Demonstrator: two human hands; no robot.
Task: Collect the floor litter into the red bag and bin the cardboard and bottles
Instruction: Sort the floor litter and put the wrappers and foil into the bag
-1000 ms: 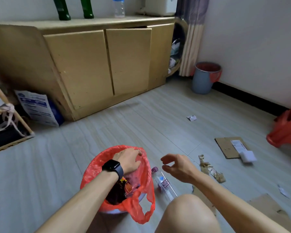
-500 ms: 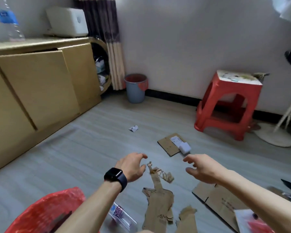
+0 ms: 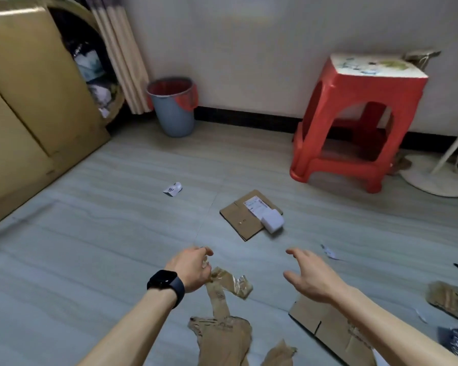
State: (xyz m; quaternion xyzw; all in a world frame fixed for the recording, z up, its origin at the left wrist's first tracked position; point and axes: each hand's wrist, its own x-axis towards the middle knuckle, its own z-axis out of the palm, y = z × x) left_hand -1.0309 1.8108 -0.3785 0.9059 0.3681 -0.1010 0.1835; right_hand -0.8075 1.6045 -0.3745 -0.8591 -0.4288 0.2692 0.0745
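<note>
My left hand [image 3: 192,269], with a black watch on its wrist, hovers with loosely curled fingers at the top of a torn brown cardboard strip with tape [image 3: 226,283]; I cannot tell whether it touches it. My right hand [image 3: 308,276] is spread open above the floor, holding nothing, over a flat cardboard sheet [image 3: 325,326]. More torn cardboard [image 3: 222,339] lies below. A cardboard piece with a label [image 3: 246,215] and a white box [image 3: 273,221] lie ahead. A paper scrap [image 3: 173,188] sits further left. The red bag is out of view.
A grey bin with a red liner [image 3: 172,107] stands by the far wall beside a curtain. A red plastic stool [image 3: 360,120] stands at right, a white fan base [image 3: 434,178] beyond it. A wooden cabinet [image 3: 24,101] fills the left. Small scraps [image 3: 329,252] and torn litter [image 3: 450,299] lie at right.
My view swung right from the red bag to the litter on the floor. My left hand left the bag and moved to the taped cardboard strip; my right hand spread open.
</note>
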